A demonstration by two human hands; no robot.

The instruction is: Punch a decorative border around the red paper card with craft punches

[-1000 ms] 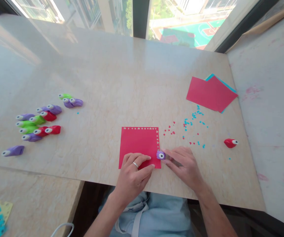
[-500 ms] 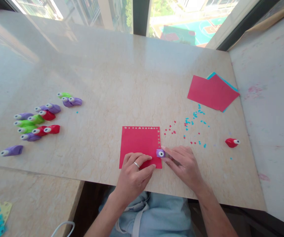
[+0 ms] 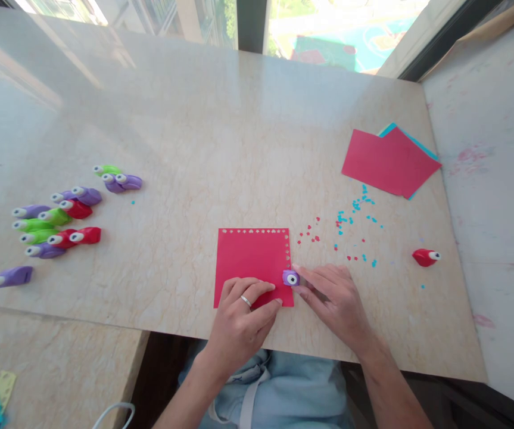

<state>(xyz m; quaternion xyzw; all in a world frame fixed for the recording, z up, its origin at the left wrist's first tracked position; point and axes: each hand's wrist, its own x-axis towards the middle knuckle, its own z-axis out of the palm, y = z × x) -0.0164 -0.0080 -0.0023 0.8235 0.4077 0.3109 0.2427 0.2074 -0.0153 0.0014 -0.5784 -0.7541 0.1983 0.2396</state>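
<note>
Right hand [image 3: 335, 298] pinches purple punch [image 3: 290, 277] on red paper [image 3: 250, 256] edge — left hand [image 3: 241, 313] flat, pinning it; paper may slip, skewing hole row.

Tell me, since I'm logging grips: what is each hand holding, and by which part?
The right hand pinches the small purple plastic punch by its rear end. The left hand holds nothing; it presses the red paper square flat.

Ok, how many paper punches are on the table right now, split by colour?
purple paper punch: 8
green paper punch: 4
red paper punch: 4
Total: 16
</note>
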